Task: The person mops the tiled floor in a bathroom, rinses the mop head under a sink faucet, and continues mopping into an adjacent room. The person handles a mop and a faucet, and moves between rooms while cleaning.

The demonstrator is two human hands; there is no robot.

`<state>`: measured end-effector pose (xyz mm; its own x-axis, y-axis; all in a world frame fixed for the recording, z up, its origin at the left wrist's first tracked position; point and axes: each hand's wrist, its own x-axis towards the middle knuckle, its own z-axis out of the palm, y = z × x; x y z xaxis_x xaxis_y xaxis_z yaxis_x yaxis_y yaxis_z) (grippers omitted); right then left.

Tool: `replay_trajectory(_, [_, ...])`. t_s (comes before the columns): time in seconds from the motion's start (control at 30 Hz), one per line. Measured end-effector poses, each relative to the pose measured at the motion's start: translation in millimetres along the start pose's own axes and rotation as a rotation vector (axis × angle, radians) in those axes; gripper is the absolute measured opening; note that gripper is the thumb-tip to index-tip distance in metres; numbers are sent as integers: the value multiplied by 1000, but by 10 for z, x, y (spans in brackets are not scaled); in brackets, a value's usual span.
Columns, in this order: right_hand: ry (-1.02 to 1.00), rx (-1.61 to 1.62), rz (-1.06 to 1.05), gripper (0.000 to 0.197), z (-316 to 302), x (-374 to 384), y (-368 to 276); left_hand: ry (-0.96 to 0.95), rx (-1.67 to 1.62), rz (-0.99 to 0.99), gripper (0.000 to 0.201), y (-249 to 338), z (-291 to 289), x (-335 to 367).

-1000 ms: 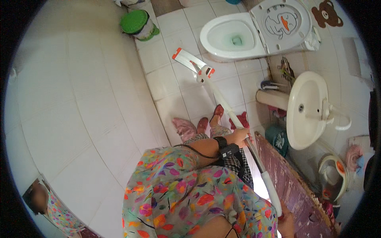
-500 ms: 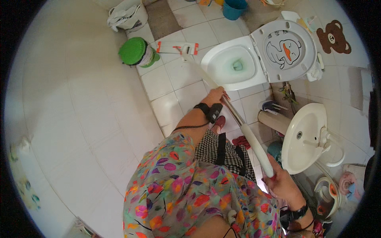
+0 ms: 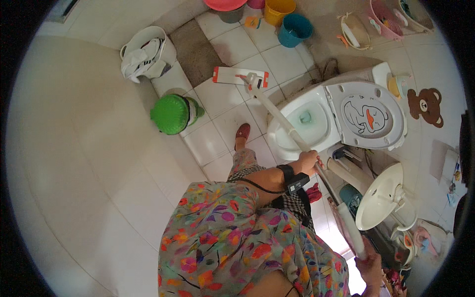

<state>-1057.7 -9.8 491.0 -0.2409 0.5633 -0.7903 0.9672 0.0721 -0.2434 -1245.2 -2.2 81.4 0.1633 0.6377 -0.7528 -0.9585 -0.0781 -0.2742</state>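
Observation:
A flat mop with a white pole [image 3: 281,119] slants across the view, from the lower right up to its flat head [image 3: 227,75]. That head is white with orange ends and rests on the tiles. My left hand [image 3: 308,161] is closed around the middle of the pole, beside the front of the toilet bowl. Farther down, my right hand [image 3: 368,265] grips the pole's lower white grip end near the lower right. My foot in a dark red shoe [image 3: 242,134] stands on the tiles left of the pole.
The toilet [image 3: 282,141] has its lid up, to the right. A green-lidded bucket [image 3: 170,115] and a white laundry basket [image 3: 166,47] line the left wall. Blue [image 3: 295,30] and yellow buckets [image 3: 279,11] stand beyond. A washbasin [image 3: 378,198] juts out at right.
The mop head has moved up and to the right in the view, toward the buckets. Both hands still hold the pole. My foot now shows ahead, and the whole view has shifted.

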Motion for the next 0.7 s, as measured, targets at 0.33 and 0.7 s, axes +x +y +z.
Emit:
replay_trajectory(0.33, [-352,230,-42,77,814,1455,-1628,177,798,254,23,2928,74,280])
replay_trajectory(0.7, [-74,486,134,64,1464,211,-883,-626,2576,650,53,1899,-598,318])
